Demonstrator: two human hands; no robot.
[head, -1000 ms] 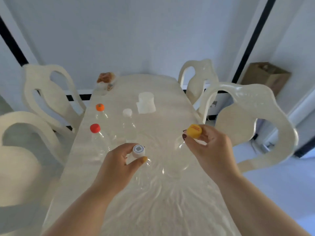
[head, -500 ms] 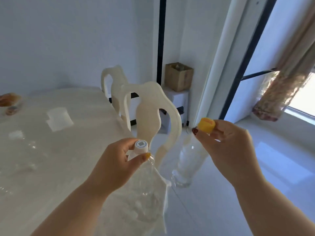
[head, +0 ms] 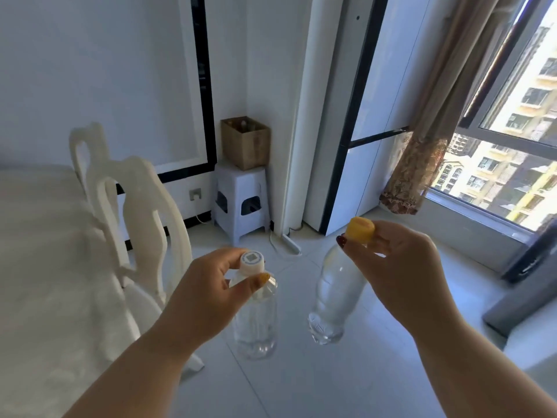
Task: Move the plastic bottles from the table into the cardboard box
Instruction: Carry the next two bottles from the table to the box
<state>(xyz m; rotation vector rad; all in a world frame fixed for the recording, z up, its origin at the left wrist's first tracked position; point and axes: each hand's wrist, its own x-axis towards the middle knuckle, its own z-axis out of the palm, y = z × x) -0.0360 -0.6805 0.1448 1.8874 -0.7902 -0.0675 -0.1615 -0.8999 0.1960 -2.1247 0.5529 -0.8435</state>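
Hanging by their necks at lower centre, two clear plastic bottles point caps up. The left hand pinches the white-capped bottle, its long axis near vertical; the right hand pinches the yellow-capped bottle, base tilted toward lower left. The cardboard box sits on a white stool at upper centre. Compared with half a second ago, the view has turned right: the table occupies less of the left edge, and the box appears larger.

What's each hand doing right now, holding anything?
Left hand: fingers pinch the white-capped bottle by its cap.
Right hand: fingers pinch the yellow-capped bottle by its cap.
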